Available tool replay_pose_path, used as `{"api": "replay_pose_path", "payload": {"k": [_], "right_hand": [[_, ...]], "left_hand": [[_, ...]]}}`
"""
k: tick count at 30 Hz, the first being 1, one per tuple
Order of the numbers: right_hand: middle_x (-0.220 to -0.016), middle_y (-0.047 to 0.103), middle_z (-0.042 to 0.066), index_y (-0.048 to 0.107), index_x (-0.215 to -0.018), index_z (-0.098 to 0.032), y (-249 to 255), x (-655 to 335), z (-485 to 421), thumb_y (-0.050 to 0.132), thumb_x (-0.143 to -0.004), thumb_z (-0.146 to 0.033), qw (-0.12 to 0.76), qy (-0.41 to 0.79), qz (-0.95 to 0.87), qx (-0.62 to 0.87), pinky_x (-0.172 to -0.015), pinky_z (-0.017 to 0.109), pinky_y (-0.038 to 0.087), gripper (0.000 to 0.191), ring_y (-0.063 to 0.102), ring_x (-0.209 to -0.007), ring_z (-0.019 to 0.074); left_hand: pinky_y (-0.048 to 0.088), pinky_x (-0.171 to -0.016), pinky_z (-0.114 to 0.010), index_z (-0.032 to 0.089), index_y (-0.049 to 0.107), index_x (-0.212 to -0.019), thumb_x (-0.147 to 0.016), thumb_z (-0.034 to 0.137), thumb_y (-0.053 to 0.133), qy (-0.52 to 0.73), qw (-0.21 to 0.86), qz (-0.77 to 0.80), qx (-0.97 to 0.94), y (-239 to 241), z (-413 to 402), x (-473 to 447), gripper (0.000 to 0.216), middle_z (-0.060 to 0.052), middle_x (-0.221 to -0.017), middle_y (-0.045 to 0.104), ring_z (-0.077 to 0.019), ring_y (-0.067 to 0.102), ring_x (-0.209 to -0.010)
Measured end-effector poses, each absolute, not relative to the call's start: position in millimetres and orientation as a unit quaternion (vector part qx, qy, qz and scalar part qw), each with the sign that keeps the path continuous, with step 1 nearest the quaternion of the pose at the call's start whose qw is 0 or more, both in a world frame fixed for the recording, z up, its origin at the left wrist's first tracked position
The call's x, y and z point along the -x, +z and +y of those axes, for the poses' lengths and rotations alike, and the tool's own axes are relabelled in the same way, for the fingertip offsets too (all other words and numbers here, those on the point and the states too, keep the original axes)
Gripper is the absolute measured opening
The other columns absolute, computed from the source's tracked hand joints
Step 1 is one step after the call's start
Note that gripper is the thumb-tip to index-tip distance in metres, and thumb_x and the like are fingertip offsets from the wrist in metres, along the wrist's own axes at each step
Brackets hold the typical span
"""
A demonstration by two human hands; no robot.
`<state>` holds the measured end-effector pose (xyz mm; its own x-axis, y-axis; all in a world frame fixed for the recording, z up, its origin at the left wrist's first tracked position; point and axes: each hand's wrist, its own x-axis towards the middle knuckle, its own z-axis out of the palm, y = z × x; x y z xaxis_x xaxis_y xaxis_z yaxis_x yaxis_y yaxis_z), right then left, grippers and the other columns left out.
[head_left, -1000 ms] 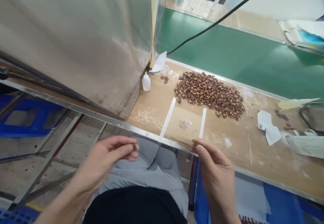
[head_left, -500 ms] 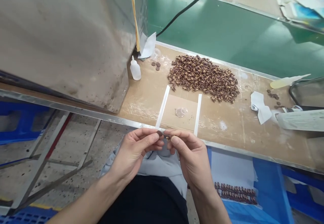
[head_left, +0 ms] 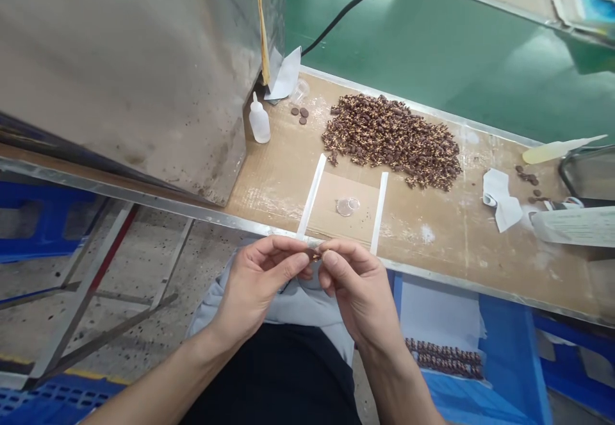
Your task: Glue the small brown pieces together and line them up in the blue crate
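Observation:
My left hand is closed in a pinch on a small dark brown disc, now mostly hidden by the fingertips. My right hand pinches a small brown-and-gold piece between thumb and forefinger. The fingertips of both hands nearly meet over the table's front edge, and the two small parts seem to touch there; exact contact is too small to tell. Just beyond the hands lies a clear round patch of liquid or film on a cardboard square between two white strips. Behind it spreads a heap of similar brown-and-gold pieces.
At the left stand a squeeze bottle and a metal box; several brown discs lie nearby. A crumpled white cloth and yellowish dropper bottle are at right. Below, a blue tray bears rows of pieces.
My hands have come closer together, bringing the disc up to the brown-and-gold piece. The disc is now more covered by my fingers. The view has shifted slightly.

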<state>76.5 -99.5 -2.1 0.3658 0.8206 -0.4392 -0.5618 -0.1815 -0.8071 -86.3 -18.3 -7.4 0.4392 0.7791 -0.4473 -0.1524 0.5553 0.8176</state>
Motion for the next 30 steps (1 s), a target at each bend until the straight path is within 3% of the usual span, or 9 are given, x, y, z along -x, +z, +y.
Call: {"api": "replay_pose_path", "payload": {"k": [5,11,15,18,20,24,27,30], "right_hand": [[-0.061,0.061,-0.006,0.089,-0.099,-0.024,-5,-77,-95,0.110,-0.085,-0.053,0.619,0.633,-0.034,0.463,-0.055,0.022,0.043,0.039,0.046,-0.056,0.0094],[-0.089,0.070,-0.001,0.088,-0.099,-0.020,-8,-74,-96,0.111,-0.086,-0.043,0.615,0.674,0.041,0.408,-0.054,0.018,0.044,0.035,0.042,-0.063,0.0066],[-0.085,0.072,0.000,0.089,-0.100,-0.023,-7,-77,-98,0.110,-0.088,-0.047,0.629,0.643,0.008,0.437,-0.059,0.021,0.051,0.034,0.052,-0.066,0.0099],[-0.091,0.079,0.002,0.091,-0.104,-0.027,-12,-98,-102,0.106,-0.090,-0.052,0.655,0.527,-0.084,0.535,-0.067,0.027,0.058,0.033,0.063,-0.072,0.0137],[-0.100,0.085,0.003,0.091,-0.109,-0.027,-18,-120,-106,0.104,-0.092,-0.050,0.649,0.368,-0.162,0.646,-0.075,0.032,0.063,0.031,0.071,-0.079,0.0170],[-0.107,0.090,0.006,0.094,-0.110,-0.025,-34,-162,-114,0.092,-0.103,-0.040,0.516,0.077,-0.355,0.775,-0.095,0.041,0.067,0.016,0.082,-0.098,0.0249],[-0.106,0.091,0.006,0.095,-0.107,-0.026,-40,-176,-116,0.087,-0.107,-0.037,0.457,0.045,-0.431,0.776,-0.097,0.042,0.067,0.013,0.084,-0.100,0.0257],[-0.111,0.092,0.007,0.095,-0.113,-0.026,-33,-177,-111,0.091,-0.107,-0.037,0.497,0.064,-0.398,0.768,-0.099,0.044,0.069,0.014,0.086,-0.103,0.0270]], "left_hand": [[0.067,-0.089,-0.029,0.033,0.099,-0.112,-0.098,0.040,0.103,0.311,0.756,0.379,-0.434,-18,-16,87,0.017,-0.005,-0.108,0.091,-0.0210,0.084,-0.099],[0.064,-0.090,-0.031,0.034,0.099,-0.116,-0.103,0.041,0.097,0.325,0.735,0.317,-0.504,-21,-7,79,0.015,-0.007,-0.105,0.082,-0.0218,0.077,-0.100],[0.066,-0.094,-0.029,0.032,0.099,-0.108,-0.100,0.043,0.100,0.354,0.730,0.311,-0.496,-25,-3,73,0.014,-0.008,-0.110,0.084,-0.0213,0.079,-0.104],[0.070,-0.093,-0.030,0.028,0.099,-0.106,-0.095,0.044,0.105,0.361,0.774,0.310,-0.418,-27,2,68,0.020,-0.009,-0.114,0.091,-0.0206,0.084,-0.099],[0.073,-0.088,-0.029,0.025,0.099,-0.105,-0.090,0.042,0.109,0.344,0.810,0.303,-0.366,-28,8,64,0.024,-0.010,-0.107,0.093,-0.0196,0.086,-0.089],[0.074,-0.084,-0.024,0.022,0.099,-0.103,-0.081,0.034,0.114,0.346,0.827,0.300,-0.326,-29,27,58,0.029,-0.009,-0.099,0.094,-0.0178,0.088,-0.084],[0.075,-0.087,-0.024,0.021,0.099,-0.107,-0.083,0.031,0.113,0.371,0.820,0.296,-0.319,-33,38,55,0.030,-0.009,-0.103,0.094,-0.0179,0.089,-0.088],[0.075,-0.090,-0.025,0.020,0.098,-0.108,-0.087,0.030,0.111,0.386,0.813,0.291,-0.324,-37,43,53,0.027,-0.010,-0.106,0.094,-0.0181,0.089,-0.091]]}}
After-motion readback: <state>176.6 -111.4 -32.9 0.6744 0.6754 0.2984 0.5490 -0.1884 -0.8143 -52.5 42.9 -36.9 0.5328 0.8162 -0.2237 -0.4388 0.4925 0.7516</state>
